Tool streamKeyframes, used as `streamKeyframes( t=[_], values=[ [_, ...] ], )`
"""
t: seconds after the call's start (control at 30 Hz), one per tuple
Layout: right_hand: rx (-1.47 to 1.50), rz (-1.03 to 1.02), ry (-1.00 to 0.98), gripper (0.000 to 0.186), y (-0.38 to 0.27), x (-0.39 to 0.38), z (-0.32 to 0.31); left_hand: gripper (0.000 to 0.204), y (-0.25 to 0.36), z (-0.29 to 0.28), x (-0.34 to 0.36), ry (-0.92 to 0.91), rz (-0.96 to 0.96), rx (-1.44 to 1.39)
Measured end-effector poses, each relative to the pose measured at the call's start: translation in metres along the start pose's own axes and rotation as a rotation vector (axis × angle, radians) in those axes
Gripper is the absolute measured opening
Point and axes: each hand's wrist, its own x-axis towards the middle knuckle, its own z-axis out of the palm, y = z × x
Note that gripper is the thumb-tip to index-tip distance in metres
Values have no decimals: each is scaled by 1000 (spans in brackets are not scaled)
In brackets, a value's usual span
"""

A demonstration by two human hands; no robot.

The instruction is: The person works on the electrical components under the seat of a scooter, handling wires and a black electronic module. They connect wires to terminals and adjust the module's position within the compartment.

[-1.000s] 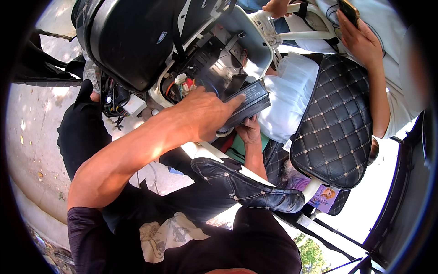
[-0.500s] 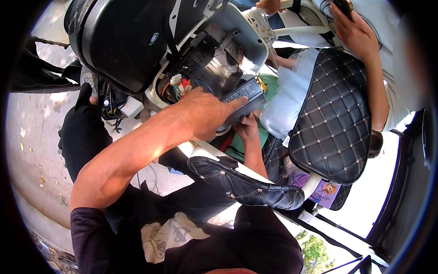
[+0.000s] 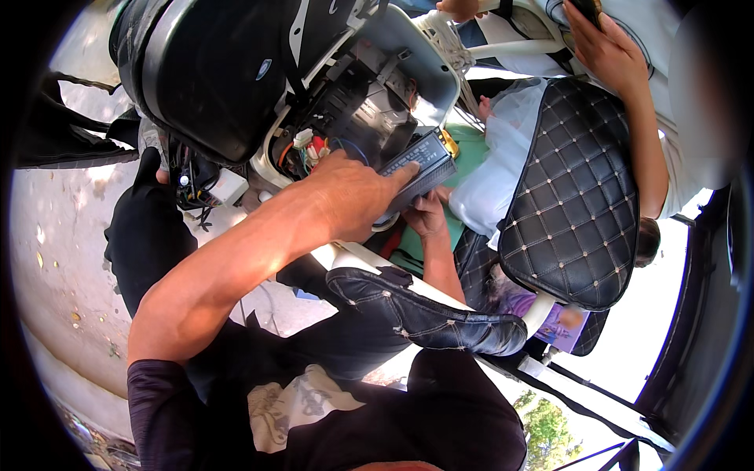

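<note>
A dark-grey controller box point(image 3: 428, 153) with ribbed sides and a printed label is held tilted in front of an open compartment. My left hand point(image 3: 349, 196) reaches across from the left. Its index finger lies along the label, and its other fingers are curled at the box's near end, partly hidden. From below, my right hand point(image 3: 426, 213) grips the same box, its forearm passing behind a padded armrest point(image 3: 424, 314). A yellow part point(image 3: 448, 143) shows at the far end of the box. Beside my left hand, coloured wires and a white connector point(image 3: 303, 138) sit in the compartment.
The compartment's pale rim point(image 3: 448, 59) surrounds dark parts, with a raised black seat point(image 3: 204, 71) at its left. Wires and a white box point(image 3: 228, 186) hang lower left. A quilted black backrest point(image 3: 573, 196) stands right. Another person's hand point(image 3: 609, 51) holds a dark object.
My left index finger has slid back slightly along the label. The controller box stays held in nearly the same place, and the whole view has shifted a little.
</note>
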Motion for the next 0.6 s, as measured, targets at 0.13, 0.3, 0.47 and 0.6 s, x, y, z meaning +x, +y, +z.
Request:
streamKeyframes(
  t=[0.13,0.3,0.47,0.6],
  values=[
    [-26,-10,-63,75,-12,10,50,100,1,-8,-5,-25,-32,-32],
    [-21,-10,-44,82,-10,9,43,104,6,-12,-8,-81,-35,18],
    [-22,7,-32,88,-5,11,34,99,2,-6,-10,-105,-59,46],
    [-27,7,-23,87,-5,11,38,110,3,-9,-12,-120,-106,-2]
  ],
)
